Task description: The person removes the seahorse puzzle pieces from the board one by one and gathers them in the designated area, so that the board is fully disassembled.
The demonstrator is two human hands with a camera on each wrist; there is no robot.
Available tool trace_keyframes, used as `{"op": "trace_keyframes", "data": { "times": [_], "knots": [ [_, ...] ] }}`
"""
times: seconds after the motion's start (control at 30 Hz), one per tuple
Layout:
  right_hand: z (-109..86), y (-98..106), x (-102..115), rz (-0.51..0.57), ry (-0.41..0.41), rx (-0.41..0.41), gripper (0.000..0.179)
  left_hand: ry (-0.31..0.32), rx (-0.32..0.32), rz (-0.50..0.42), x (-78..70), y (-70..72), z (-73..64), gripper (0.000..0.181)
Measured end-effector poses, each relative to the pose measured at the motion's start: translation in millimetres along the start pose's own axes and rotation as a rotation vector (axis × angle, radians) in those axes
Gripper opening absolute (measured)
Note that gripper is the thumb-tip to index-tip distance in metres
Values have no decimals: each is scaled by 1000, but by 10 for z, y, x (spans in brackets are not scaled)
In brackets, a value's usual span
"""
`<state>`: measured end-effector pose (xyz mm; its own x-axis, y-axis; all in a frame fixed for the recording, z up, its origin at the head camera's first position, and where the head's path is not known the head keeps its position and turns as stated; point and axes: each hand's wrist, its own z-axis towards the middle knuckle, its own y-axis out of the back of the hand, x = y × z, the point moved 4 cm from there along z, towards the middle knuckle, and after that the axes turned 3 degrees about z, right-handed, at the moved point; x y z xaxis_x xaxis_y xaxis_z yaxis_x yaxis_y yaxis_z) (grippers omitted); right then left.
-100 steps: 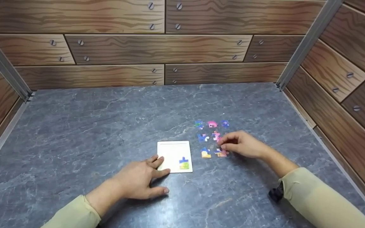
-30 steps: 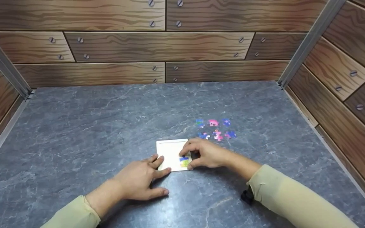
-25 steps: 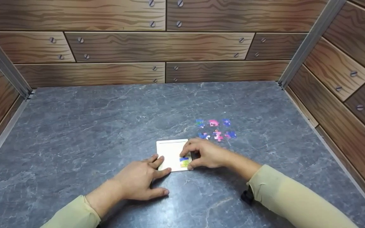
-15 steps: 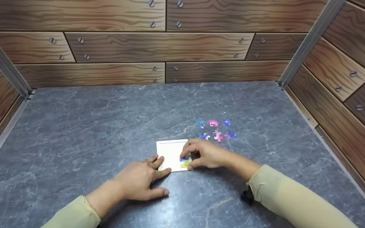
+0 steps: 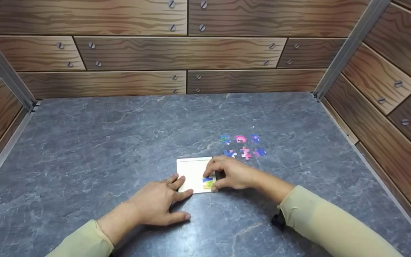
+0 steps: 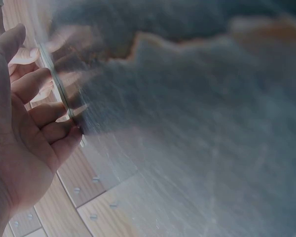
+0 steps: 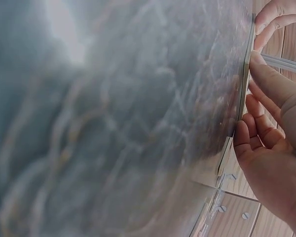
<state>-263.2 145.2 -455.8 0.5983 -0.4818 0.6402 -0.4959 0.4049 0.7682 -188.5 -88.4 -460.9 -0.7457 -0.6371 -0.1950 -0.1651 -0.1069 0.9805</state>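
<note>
A thin white puzzle tray (image 5: 193, 169) lies flat on the table. My left hand (image 5: 161, 201) rests at its left side, fingers spread, with fingertips on its lower left part. In the tray's lower right is a blue, yellow and green puzzle piece (image 5: 208, 183). Curled over the tray's right edge, my right hand (image 5: 236, 174) has its index fingertip at the top of that piece and its thumb at the lower right corner. The right wrist view shows the tray's edge (image 7: 244, 84) side-on at the fingertips. What lies under the palm is hidden.
Beyond my right hand lie loose puzzle pieces in two rows, among them a pink one (image 5: 240, 139) and a blue one (image 5: 260, 152). The grey marbled table (image 5: 120, 135) is bounded by wood-patterned walls (image 5: 130, 82) at the back and sides.
My right hand has moved left from the loose pieces to the tray's right edge, then stayed almost still over the last second. The nearest row of pieces is no longer visible. My left hand keeps its place.
</note>
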Motion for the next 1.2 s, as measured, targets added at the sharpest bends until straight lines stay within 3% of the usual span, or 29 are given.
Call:
{"op": "trace_keyframes", "data": {
  "times": [0.27, 0.47, 0.8, 1.07, 1.2],
  "knots": [
    [8, 8, 19, 4, -16, 2, 35, -3, -7, -1, -4, 4, 4, 69],
    [8, 14, 15, -3, -8, -14, 44, 3, 0, -10, -3, 6, 2, 69],
    [10, 10, 16, -36, -48, -12, 36, 6, -1, 3, -10, 8, 4, 69],
    [12, 4, 29, -38, 10, -43, 37, 6, -4, 0, -8, 6, 0, 70],
    [6, -4, 38, -42, -4, -48, 37, 3, -8, 1, -6, 7, 0, 70]
  ]
}}
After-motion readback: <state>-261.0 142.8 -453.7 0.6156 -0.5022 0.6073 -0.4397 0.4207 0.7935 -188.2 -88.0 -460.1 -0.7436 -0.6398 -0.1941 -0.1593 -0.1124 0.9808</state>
